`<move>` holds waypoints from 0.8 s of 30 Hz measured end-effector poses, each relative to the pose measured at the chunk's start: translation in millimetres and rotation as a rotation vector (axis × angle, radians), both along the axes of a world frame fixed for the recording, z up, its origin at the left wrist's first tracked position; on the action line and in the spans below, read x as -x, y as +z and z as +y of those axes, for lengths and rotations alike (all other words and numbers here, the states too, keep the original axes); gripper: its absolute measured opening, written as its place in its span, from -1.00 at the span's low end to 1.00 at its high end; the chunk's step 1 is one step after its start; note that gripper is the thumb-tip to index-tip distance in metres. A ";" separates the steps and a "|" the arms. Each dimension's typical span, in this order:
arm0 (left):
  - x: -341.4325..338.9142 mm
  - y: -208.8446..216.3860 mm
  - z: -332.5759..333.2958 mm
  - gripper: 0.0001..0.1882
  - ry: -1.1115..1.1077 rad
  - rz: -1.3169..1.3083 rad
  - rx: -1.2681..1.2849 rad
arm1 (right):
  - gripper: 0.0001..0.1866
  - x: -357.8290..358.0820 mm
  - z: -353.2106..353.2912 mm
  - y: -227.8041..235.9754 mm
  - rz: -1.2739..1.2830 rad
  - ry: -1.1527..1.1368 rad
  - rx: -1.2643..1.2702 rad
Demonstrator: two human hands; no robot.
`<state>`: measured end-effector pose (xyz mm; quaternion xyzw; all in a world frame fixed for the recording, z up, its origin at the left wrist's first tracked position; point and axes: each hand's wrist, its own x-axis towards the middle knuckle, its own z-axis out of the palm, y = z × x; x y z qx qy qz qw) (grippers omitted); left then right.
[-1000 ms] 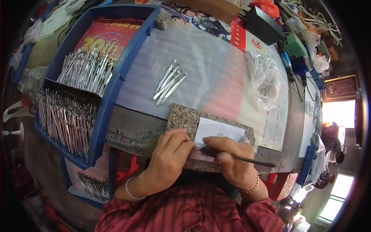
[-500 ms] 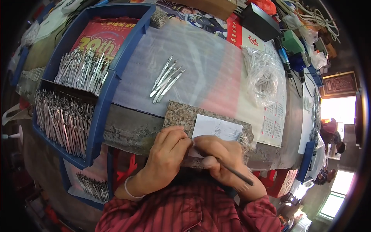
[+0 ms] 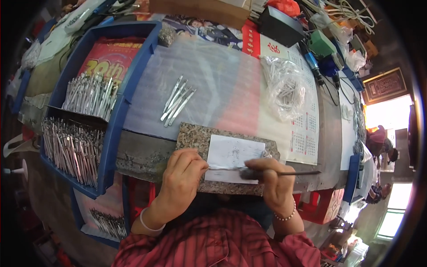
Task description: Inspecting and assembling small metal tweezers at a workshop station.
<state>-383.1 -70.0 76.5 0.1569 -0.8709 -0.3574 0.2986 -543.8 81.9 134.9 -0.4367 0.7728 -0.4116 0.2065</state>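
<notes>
My left hand (image 3: 183,180) is closed at the left side of a white paper sheet (image 3: 235,149). Its fingertips pinch the end of a slim silver metal piece (image 3: 222,168), which lies across the sheet. Dark specks mark the paper, which rests on a speckled stone slab (image 3: 193,135) at the table's near edge. Over the sheet's right side, my right hand (image 3: 276,184) grips a dark tool (image 3: 300,172) with a thin rod pointing right and a thicker end at the left, blurred by motion. Whether that end touches the metal piece I cannot tell.
Beyond the slab lie several slim silver metal pieces (image 3: 178,101). A blue tray (image 3: 126,95) full of similar pieces stands at left, with another tray (image 3: 84,229) below it. A clear plastic bag (image 3: 284,86) of pieces sits at right, near a dark box (image 3: 281,26).
My right hand has drawn back to the right from my left fingers. The tool has swung from slanting down-right to nearly level, uncovering the metal piece. The whole view has shifted slightly.
</notes>
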 end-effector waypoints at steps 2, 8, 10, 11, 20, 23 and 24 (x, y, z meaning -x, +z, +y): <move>-0.9 2.6 1.1 -0.76 0.011 0.000 0.016 | -0.69 -4.5 21.2 -6.1 -0.104 -0.104 0.164; 0.6 6.4 8.0 -0.77 0.056 -0.017 0.075 | -0.65 -24.7 43.8 -1.9 -0.486 -0.138 0.386; 1.5 4.8 5.9 -0.78 0.070 -0.027 0.108 | -0.70 -22.6 53.1 -10.2 -0.608 -0.138 0.391; 2.1 6.0 7.4 -0.80 0.075 -0.033 0.113 | -0.70 -19.1 56.4 -13.9 -0.614 -0.132 0.405; -0.8 20.6 -6.3 -0.89 0.355 0.021 0.047 | -0.62 -14.7 66.4 -42.8 -0.577 0.072 0.298; 13.6 15.4 -36.1 -0.91 0.475 0.032 0.124 | -0.70 -14.0 61.4 -45.9 -0.592 0.042 0.292; 13.0 20.9 -41.3 -0.91 0.520 0.025 0.121 | -0.72 -15.9 62.0 -42.6 -0.544 0.058 0.266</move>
